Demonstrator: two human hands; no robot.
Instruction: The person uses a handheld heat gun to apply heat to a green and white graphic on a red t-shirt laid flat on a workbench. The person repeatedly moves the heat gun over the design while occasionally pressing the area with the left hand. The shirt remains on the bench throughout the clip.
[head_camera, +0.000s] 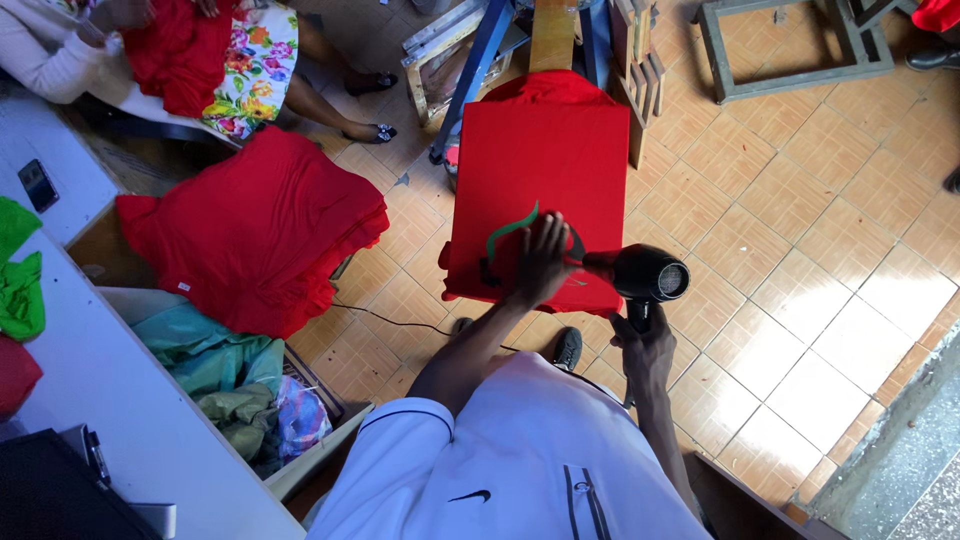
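far left, counter: white counter (110, 400) runs down the left edge of the frame; green cloth (15, 280) lies on it, a dark phone (38, 185) further up.
upper left: another person sits there, sleeve (35, 50) pale, red fabric in the lap; apart from the wearer's hands.
left of centre: heap of red garments (255, 230) piled on a low stand; below it a bin of mixed cloth (240, 390), teal and olive.
centre, work thing: red shirt (545, 170) stretched flat over a narrow board, long axis running from lower centre up toward the top of the frame; green curved print (510, 228) sits near its lower edge.
left hand (543, 262): pressed flat on the shirt's lower part, fingers spread and not gripping, palm down, just right of the green print and touching the fabric.
right of centre: black hair dryer (645, 275), nozzle pointing left toward the left hand and the print, level with the shirt's lower right edge, body just off the board.
right hand (645, 345): fingers closed around the dryer's handle, below the dryer body.
key relation: print lies left of the nozzle; left hand sits between the two, nearer the print.
right side: tiled floor (820, 230); a metal frame (790, 45) at upper right.
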